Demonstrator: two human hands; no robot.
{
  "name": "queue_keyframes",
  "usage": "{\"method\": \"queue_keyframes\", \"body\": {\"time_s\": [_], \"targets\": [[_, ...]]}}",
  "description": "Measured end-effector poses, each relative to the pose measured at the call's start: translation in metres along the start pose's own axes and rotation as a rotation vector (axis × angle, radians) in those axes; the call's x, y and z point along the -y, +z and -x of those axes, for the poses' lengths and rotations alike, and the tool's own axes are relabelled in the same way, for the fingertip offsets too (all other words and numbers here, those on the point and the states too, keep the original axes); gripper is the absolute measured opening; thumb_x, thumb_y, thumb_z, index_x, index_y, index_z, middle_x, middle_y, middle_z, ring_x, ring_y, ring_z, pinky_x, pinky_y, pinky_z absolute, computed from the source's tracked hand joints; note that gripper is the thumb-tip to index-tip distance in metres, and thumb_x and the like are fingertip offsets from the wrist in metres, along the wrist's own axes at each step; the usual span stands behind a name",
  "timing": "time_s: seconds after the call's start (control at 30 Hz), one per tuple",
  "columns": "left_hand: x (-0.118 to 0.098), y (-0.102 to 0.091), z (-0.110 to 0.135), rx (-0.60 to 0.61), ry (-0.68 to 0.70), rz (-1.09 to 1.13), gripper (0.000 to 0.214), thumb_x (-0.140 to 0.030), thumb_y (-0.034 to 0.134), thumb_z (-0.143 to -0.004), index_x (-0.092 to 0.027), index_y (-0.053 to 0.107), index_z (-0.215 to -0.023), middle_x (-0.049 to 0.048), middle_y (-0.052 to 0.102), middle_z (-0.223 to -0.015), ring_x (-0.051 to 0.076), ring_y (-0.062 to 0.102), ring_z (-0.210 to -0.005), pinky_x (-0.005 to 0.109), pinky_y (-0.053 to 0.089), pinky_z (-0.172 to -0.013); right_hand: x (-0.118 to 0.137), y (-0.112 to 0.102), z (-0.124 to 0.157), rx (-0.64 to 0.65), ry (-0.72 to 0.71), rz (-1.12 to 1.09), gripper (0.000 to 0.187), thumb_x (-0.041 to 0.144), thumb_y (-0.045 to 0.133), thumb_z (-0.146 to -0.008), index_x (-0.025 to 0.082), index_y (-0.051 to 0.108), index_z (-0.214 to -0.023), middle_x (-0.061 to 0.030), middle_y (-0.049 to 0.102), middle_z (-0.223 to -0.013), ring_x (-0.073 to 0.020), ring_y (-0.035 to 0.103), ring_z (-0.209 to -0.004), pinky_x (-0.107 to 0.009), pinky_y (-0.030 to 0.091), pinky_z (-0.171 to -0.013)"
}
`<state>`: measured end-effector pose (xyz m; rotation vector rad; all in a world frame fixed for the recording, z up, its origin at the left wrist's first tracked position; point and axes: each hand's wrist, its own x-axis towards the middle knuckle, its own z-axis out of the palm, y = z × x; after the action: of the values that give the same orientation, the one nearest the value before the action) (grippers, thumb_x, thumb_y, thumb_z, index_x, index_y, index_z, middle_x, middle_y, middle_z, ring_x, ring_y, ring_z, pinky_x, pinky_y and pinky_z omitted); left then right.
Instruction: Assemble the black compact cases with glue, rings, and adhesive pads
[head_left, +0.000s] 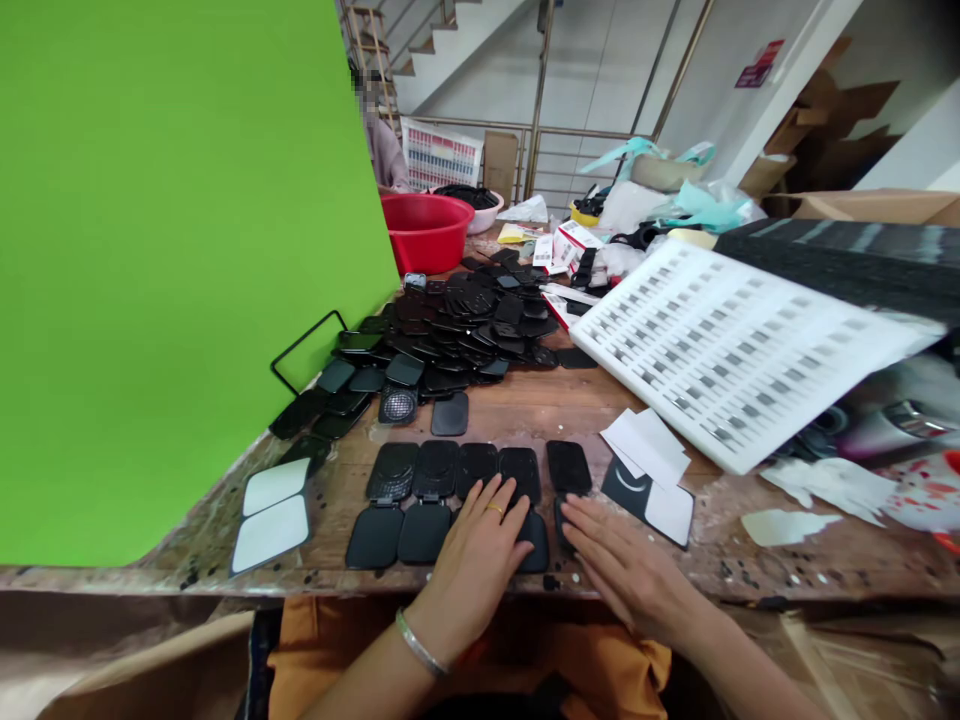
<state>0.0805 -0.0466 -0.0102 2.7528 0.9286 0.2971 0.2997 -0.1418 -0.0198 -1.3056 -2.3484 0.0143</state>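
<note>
A row of opened black compact cases [420, 500] lies along the near edge of the wooden table [540, 405]. My left hand [476, 555], with a ring and a wrist bangle, rests flat on the cases in the middle of the row, fingers stretched out. My right hand [626, 570] lies flat beside it, fingertips touching the rightmost case [568, 468]. Neither hand grips anything. Behind the row a big heap of black cases [450, 335] covers the table's middle.
A white slotted tray [735, 350] lies tilted at the right, with white paper pieces [649, 445] below it. Two white-faced pads [274, 510] sit at left. A red basin [425, 230] stands at the back. A green panel [172, 270] blocks the left. Another person [382, 140] is behind.
</note>
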Motion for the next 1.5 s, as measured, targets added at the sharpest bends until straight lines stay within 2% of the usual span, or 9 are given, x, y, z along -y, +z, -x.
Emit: {"method": "queue_keyframes", "body": {"time_s": [0.2, 0.43, 0.67, 0.9, 1.07, 1.17, 1.3, 1.4, 1.5], "targets": [[0.001, 0.003, 0.002, -0.02, 0.017, 0.004, 0.048, -0.022, 0.064, -0.084, -0.018, 0.051, -0.129, 0.0141, 0.047, -0.141, 0.031, 0.04, -0.133, 0.052, 0.037, -0.108, 0.008, 0.008, 0.001, -0.043, 0.003, -0.05, 0.044, 0.005, 0.046, -0.087, 0.011, 0.052, -0.13, -0.0158, 0.054, -0.132, -0.0258, 0.038, -0.134, -0.044, 0.045, -0.105], [0.003, 0.003, 0.001, -0.036, 0.034, -0.014, 0.045, -0.023, 0.06, -0.086, -0.019, 0.051, -0.13, 0.0138, 0.048, -0.14, 0.03, 0.041, -0.132, 0.053, 0.038, -0.107, -0.004, 0.021, -0.018, -0.107, 0.267, -0.01, 0.048, 0.018, 0.046, -0.093, 0.014, 0.041, -0.141, -0.0168, 0.044, -0.141, -0.0268, 0.036, -0.135, -0.049, 0.042, -0.106], [0.009, 0.01, 0.001, -0.058, 0.054, -0.055, 0.042, -0.024, 0.057, -0.088, -0.02, 0.052, -0.13, 0.0124, 0.048, -0.14, 0.03, 0.044, -0.13, 0.052, 0.039, -0.107, -0.004, 0.023, -0.023, 0.02, 0.258, 0.007, 0.04, 0.022, 0.049, -0.091, 0.008, 0.053, -0.129, -0.0183, 0.047, -0.138, -0.0269, 0.034, -0.136, -0.047, 0.038, -0.109], [0.023, 0.025, -0.003, -0.167, 0.111, -0.047, 0.037, -0.033, 0.048, -0.092, -0.021, 0.056, -0.126, 0.0125, 0.052, -0.137, 0.031, 0.046, -0.128, 0.053, 0.041, -0.104, -0.002, 0.011, -0.027, -0.107, 0.272, -0.02, 0.038, 0.022, 0.05, -0.091, 0.012, 0.051, -0.127, -0.0153, 0.052, -0.133, -0.0255, 0.036, -0.134, -0.045, 0.04, -0.108], [0.02, 0.017, -0.002, -0.249, 0.139, 0.04, 0.041, -0.034, 0.047, -0.093, -0.02, 0.049, -0.131, 0.0118, 0.049, -0.139, 0.028, 0.042, -0.131, 0.052, 0.043, -0.104, -0.014, -0.013, 0.02, -0.742, 0.638, 0.215, 0.003, 0.019, 0.056, -0.087, 0.02, 0.054, -0.086, -0.0059, 0.056, -0.084, -0.0203, 0.056, -0.086, -0.037, 0.049, -0.078], [0.014, 0.011, -0.001, -0.261, 0.133, 0.09, 0.039, -0.031, 0.05, -0.092, -0.02, 0.049, -0.129, 0.0105, 0.053, -0.134, 0.027, 0.042, -0.131, 0.052, 0.042, -0.105, -0.031, -0.024, 0.07, -1.059, 0.948, 0.477, 0.024, 0.033, 0.068, -0.079, 0.017, 0.053, -0.088, -0.0058, 0.051, -0.086, -0.0204, 0.051, -0.081, -0.038, 0.045, -0.077], [0.0, 0.005, -0.011, -0.195, 0.155, 0.156, 0.018, -0.022, 0.051, -0.091, -0.021, 0.06, -0.107, 0.0053, 0.063, -0.113, 0.023, 0.05, -0.123, 0.052, 0.039, -0.109, -0.053, -0.028, 0.12, -0.97, 1.259, 0.464, 0.064, 0.058, 0.07, -0.067, 0.008, 0.056, -0.106, -0.0139, 0.056, -0.095, -0.0253, 0.052, -0.082, -0.042, 0.045, -0.076], [-0.016, -0.001, -0.023, -0.111, 0.15, 0.169, 0.018, -0.017, 0.051, -0.09, -0.02, 0.061, -0.105, 0.0042, 0.063, -0.11, 0.022, 0.05, -0.123, 0.05, 0.034, -0.112, -0.062, -0.027, 0.135, -0.815, 1.317, 0.221, 0.063, 0.062, 0.068, -0.063, 0.011, 0.062, -0.099, -0.0126, 0.063, -0.086, -0.027, 0.056, -0.08, -0.041, 0.047, -0.072], [-0.027, -0.001, -0.032, -0.063, 0.127, 0.12, 0.03, -0.021, 0.058, -0.087, -0.018, 0.057, -0.117, 0.0075, 0.059, -0.124, 0.028, 0.042, -0.13, 0.052, 0.033, -0.112, -0.065, -0.026, 0.138, -0.789, 1.371, 0.128, 0.055, 0.061, 0.067, -0.062, 0.012, 0.064, -0.088, -0.0129, 0.066, -0.082, -0.0275, 0.059, -0.077, -0.039, 0.048, -0.069]]}}
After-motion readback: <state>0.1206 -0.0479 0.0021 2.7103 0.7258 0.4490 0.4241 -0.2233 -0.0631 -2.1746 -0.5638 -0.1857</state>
